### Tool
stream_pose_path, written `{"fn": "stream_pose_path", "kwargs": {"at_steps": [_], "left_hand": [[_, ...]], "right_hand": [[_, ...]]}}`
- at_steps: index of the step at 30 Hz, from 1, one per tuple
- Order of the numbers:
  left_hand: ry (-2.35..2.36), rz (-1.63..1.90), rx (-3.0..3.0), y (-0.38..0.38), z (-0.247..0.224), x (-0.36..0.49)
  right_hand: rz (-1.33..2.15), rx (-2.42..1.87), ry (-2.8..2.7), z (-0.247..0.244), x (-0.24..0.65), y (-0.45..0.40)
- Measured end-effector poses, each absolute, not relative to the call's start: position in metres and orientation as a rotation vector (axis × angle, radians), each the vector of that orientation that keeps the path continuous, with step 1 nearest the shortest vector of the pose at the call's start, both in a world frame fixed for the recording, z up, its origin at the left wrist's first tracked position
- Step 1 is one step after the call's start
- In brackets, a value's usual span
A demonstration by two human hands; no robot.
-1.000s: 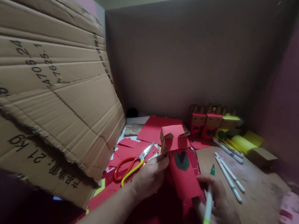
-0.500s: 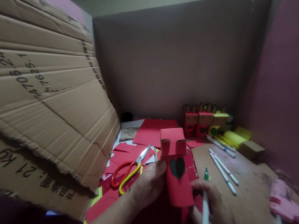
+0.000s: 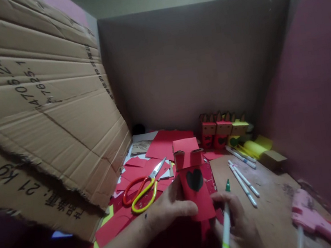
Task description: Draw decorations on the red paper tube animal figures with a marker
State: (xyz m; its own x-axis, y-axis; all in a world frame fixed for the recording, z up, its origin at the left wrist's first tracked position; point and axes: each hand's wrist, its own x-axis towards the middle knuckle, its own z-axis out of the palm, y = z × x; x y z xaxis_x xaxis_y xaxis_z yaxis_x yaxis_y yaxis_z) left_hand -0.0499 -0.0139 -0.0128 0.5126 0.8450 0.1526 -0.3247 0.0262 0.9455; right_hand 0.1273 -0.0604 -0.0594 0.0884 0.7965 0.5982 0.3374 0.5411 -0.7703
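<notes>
A red paper figure [image 3: 199, 201] with a dark heart on its tube-shaped body and a box-like red head is in front of me. My left hand [image 3: 174, 207] is closed round its left side, thumb across the lower front. My right hand [image 3: 234, 221] grips a white felt-tip pen [image 3: 226, 231] whose green tip points up and away; its fingertips touch or nearly touch the figure's right lower edge. Left of the figure, scissors [image 3: 146, 189] with red and yellow handles lie on red paper [image 3: 170, 144].
Several finished-looking paper figures [image 3: 223, 127] stand against the back wall. White pens [image 3: 244, 182] lie on the table to the right, near a pink glue gun [image 3: 309, 212] and yellow paper [image 3: 257, 147]. A big cardboard sheet [image 3: 68, 122] leans at the left.
My left hand has shifted lower on the figure, its thumb now over the front. The figure has tilted slightly. My right hand still holds the pen.
</notes>
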Motion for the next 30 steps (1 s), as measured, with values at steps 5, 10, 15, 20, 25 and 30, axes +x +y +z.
{"fn": "stream_pose_path", "kwargs": {"at_steps": [5,10,15,20,25,30], "left_hand": [[0.537,0.997,1.229,-0.017,-0.010,-0.048],[0.560,1.009,1.189,-0.021,-0.004,-0.047],[0.576,1.016,1.177,-0.019,-0.003,-0.046],[0.576,0.998,1.144,-0.017,-0.002,-0.047],[0.569,0.993,1.147,-0.016,-0.003,-0.048],[0.529,0.977,1.129,-0.015,-0.001,-0.049]], "right_hand": [[0.338,-0.946,-1.619,-0.055,0.133,-0.059],[0.213,-0.858,-1.743,-0.047,0.137,-0.056],[0.230,-0.862,-1.727,-0.048,0.136,-0.057],[0.219,-0.876,-1.777,-0.045,0.137,-0.059],[0.230,-0.872,-1.757,-0.044,0.135,-0.060],[0.278,-0.908,-1.710,-0.049,0.130,-0.065]]}}
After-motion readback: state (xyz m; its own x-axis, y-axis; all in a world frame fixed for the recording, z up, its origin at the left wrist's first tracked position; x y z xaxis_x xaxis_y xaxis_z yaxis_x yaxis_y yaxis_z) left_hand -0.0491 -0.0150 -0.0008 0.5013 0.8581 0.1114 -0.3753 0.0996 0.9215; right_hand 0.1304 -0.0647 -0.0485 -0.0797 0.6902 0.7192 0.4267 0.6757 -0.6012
